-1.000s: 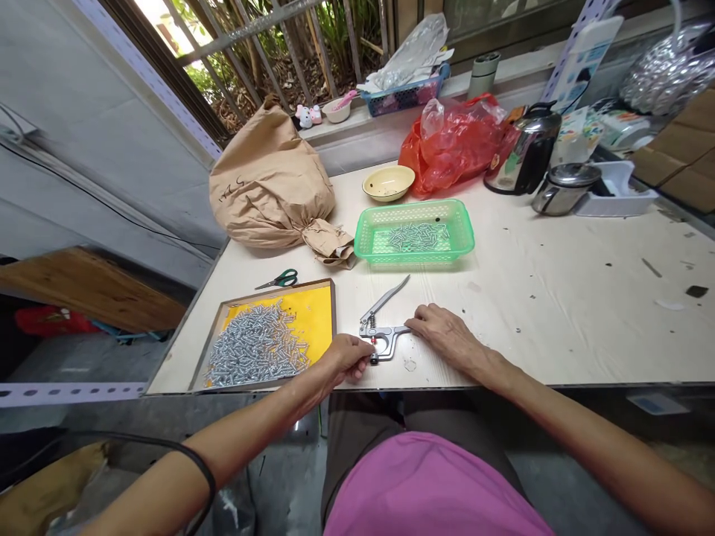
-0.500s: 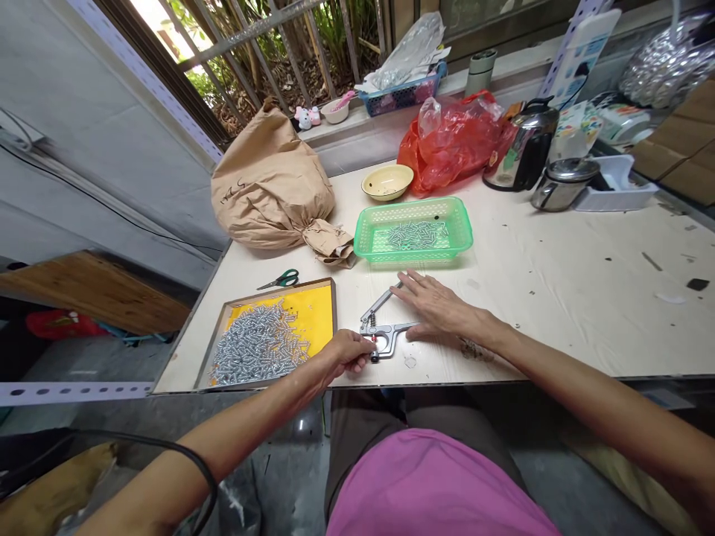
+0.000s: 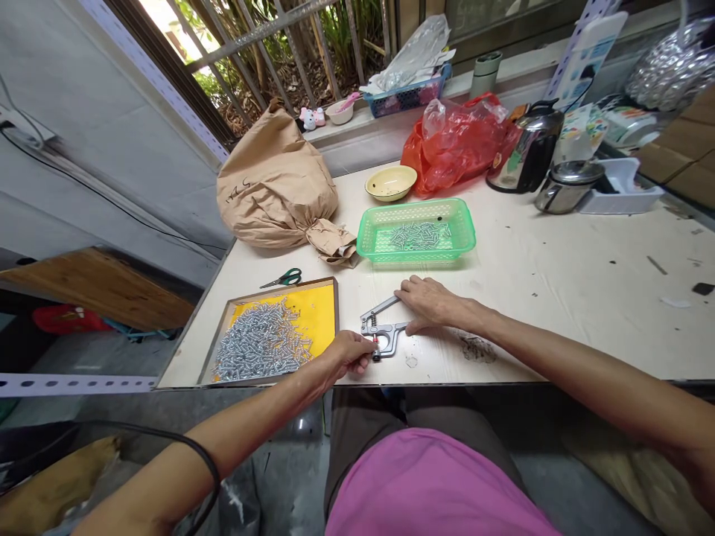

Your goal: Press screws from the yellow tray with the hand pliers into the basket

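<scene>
Silver hand pliers (image 3: 379,333) lie near the front edge of the white table (image 3: 558,298). My right hand (image 3: 427,301) is wrapped round their two handles, pressing them together. My left hand (image 3: 347,351) pinches something small at the pliers' jaw; I cannot make out what. Left of it is a wooden tray (image 3: 329,316) with a yellow floor, holding a heap of small silver metal parts (image 3: 262,346). Behind the pliers a green plastic basket (image 3: 416,257) holds several more silver parts.
Green-handled scissors (image 3: 284,279) lie behind the tray. A tied brown paper sack (image 3: 276,186), a yellow bowl (image 3: 391,182), a red plastic bag (image 3: 458,141), a kettle (image 3: 528,152) and a steel pot (image 3: 567,186) stand at the back. A white tub (image 3: 623,195) sits far right.
My right hand moved from the lower handle, stretched open over the raised upper handle, then closed on both handles. The left hand stayed pinched at the jaw.
</scene>
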`<action>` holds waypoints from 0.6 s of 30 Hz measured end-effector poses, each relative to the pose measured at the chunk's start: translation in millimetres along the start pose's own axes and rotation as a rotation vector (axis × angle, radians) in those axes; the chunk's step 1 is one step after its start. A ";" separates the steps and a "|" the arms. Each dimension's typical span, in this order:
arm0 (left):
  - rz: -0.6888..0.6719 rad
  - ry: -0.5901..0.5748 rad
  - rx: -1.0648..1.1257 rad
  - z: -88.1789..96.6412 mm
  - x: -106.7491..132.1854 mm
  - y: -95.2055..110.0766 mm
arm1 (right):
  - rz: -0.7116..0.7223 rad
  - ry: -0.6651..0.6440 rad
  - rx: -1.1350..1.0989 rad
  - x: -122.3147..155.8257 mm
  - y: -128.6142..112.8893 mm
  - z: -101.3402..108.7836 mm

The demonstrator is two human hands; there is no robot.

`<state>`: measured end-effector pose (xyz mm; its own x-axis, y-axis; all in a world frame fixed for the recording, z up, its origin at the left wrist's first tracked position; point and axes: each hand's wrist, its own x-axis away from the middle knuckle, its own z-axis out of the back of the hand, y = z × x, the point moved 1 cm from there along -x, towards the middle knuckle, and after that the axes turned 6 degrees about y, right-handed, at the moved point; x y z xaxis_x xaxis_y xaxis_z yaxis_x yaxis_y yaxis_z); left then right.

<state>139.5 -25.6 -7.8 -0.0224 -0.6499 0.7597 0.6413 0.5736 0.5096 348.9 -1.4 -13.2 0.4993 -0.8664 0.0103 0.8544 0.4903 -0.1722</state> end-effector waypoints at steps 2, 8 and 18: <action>-0.012 0.032 -0.048 -0.8 3.6 -4.4 | -0.013 0.003 0.014 2.4 -3.2 2.2; -0.667 0.453 -0.510 -4.7 16.1 -9.9 | -0.014 0.006 0.021 8.2 -7.8 6.4; -1.105 0.314 -0.885 -29.5 -18.8 30.9 | -0.016 0.035 -0.004 17.0 -6.9 -0.7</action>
<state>182.4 -10.3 -18.2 -0.7182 -0.6954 -0.0259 0.6657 -0.6975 0.2652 351.4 -19.5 -12.5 0.4799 -0.8771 -0.0209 0.8618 0.4758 -0.1759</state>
